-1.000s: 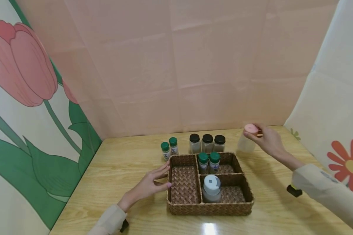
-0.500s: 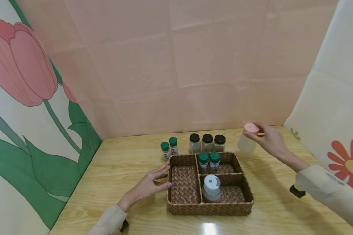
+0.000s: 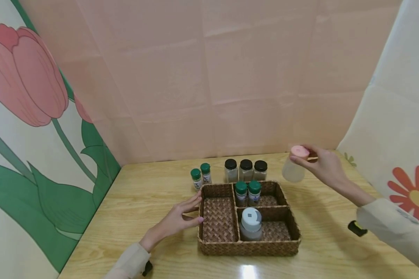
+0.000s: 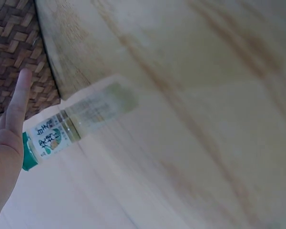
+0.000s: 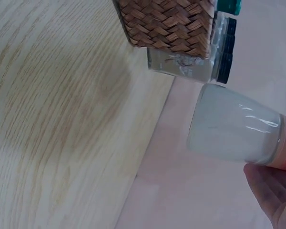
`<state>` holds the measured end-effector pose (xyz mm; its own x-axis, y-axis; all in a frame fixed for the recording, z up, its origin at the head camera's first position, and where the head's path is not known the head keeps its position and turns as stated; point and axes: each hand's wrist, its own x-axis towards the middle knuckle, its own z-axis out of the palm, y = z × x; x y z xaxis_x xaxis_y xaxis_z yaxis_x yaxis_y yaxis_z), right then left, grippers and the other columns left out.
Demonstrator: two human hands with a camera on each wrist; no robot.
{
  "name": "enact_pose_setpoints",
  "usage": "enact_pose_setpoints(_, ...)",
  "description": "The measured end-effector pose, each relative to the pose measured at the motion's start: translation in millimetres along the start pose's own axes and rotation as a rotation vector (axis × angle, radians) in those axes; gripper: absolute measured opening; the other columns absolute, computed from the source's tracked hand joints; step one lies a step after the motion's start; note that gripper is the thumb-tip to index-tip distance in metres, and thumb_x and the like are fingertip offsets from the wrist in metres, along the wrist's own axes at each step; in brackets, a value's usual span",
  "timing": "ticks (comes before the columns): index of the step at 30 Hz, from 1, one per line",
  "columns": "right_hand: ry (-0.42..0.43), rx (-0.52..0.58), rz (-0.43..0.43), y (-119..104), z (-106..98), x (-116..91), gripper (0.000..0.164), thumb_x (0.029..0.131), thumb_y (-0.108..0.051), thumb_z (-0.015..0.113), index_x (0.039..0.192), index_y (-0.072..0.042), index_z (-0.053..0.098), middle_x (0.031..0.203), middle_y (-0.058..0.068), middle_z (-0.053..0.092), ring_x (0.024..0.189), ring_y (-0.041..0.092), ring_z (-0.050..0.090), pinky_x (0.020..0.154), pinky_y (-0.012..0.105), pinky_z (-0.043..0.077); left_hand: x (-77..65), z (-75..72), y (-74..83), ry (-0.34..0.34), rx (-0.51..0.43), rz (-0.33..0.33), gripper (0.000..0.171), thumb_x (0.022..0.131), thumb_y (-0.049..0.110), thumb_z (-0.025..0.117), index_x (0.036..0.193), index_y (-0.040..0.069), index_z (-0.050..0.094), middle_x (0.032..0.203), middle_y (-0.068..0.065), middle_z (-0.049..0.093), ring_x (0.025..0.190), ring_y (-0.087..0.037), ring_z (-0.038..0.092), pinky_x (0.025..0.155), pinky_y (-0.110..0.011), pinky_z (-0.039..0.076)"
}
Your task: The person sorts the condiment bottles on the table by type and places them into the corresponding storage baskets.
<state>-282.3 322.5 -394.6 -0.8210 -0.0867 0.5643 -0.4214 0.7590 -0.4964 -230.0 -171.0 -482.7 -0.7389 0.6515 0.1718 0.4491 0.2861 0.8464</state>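
Observation:
My right hand pinches the pink lid of a frosted bottle, right of the basket's back corner. In the right wrist view the bottle stands out against the pink backdrop, its base apart from the tabletop. My left hand rests its fingertips and thumb on the left wall of a woven basket with three compartments. Two green-capped spice jars stand in the back right compartment. A white-lidded jar stands in the front right one. The left compartment shows its bare woven floor.
Behind the basket stand three black-capped jars. Two more green-capped spice jars stand at its back left corner. A pink sheet hangs behind the wooden table, with printed flower cloths at both sides.
My right hand has shifted slightly right with the frosted bottle, whose lid has risen a little in view. My left hand and the basket stay in place.

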Motion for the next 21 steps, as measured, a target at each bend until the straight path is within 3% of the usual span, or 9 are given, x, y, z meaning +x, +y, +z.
enact_pose_setpoints(14,0.021,0.003,-0.066,-24,-7,-4,0.047,0.081,-0.027,0.084,0.121,-0.008,0.068,0.099,0.014,0.072,0.078,0.036,0.071,0.059,0.004,0.045,1.0,-1.4,1.2,0.002,0.007,-0.012,0.073,0.098,0.027,0.067,0.155,0.002,0.028,0.164,0.0,0.015,0.13,-0.03,0.05,0.087,-0.028,0.055)
enact_pose_setpoints(21,0.024,0.021,-0.1,-37,-10,-8,0.047,0.079,-0.024,0.086,0.121,-0.01,0.069,0.099,0.01,0.071,0.074,0.027,0.072,0.061,0.006,0.048,0.3,-0.9,0.0,0.002,0.009,-0.012,0.073,0.097,0.027,0.067,0.155,0.002,0.029,0.164,0.001,0.015,0.13,-0.03,0.05,0.087,-0.028,0.055)
